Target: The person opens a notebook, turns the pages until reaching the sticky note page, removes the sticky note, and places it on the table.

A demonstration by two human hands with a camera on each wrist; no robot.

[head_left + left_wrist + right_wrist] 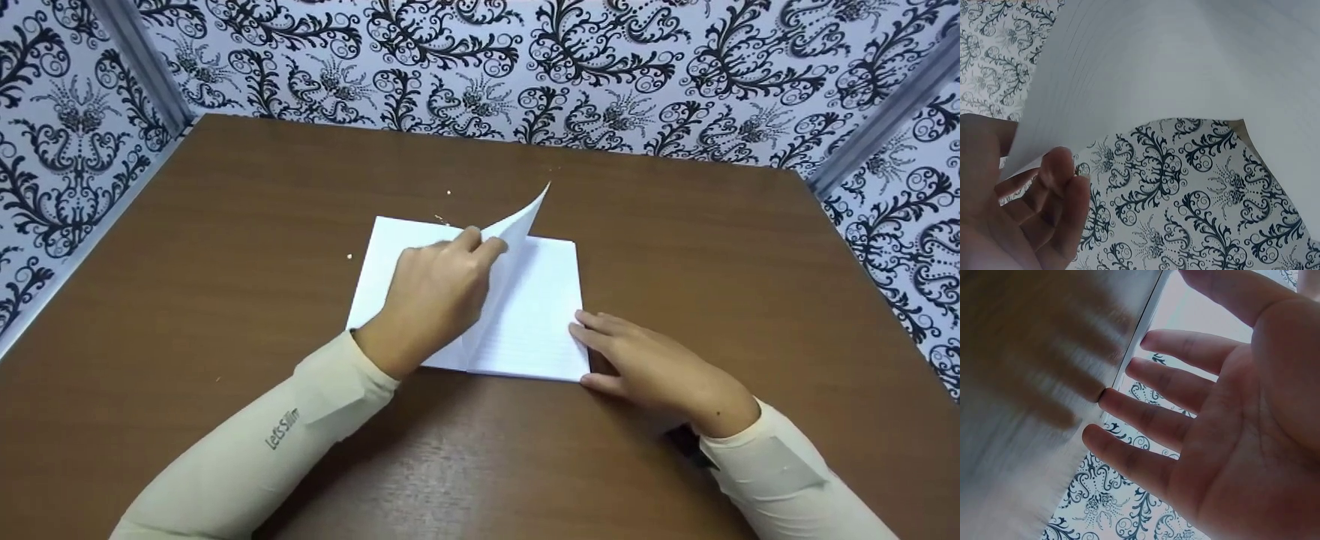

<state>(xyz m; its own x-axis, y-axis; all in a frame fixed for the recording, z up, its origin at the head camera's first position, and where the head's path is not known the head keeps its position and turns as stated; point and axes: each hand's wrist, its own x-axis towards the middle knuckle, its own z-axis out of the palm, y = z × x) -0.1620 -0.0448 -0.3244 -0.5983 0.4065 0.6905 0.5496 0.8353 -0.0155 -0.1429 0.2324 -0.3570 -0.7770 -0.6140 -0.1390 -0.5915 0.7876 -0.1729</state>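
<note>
An open notebook (pixel 536 337) with white lined pages lies flat on the table. One page (pixel 529 214) stands raised from its middle, its free corner pointing up and away. My left hand (pixel 435 285) reaches over the left half and pinches this page with curled fingers. In the left wrist view, the lined sheet (pixel 1145 67) bends above the left hand (pixel 1033 208), beside its fingertips. At the notebook's right edge, my right hand (pixel 645 360) rests with its fingertips against the border. Its fingers look straight and spread in the right wrist view, with nothing held.
The brown wooden table (pixel 262 187) extends around the notebook. Several small white crumbs (pixel 448 193) lie behind and left of it. White panels with a black floral pattern (pixel 480 60) border the table at the back and both sides.
</note>
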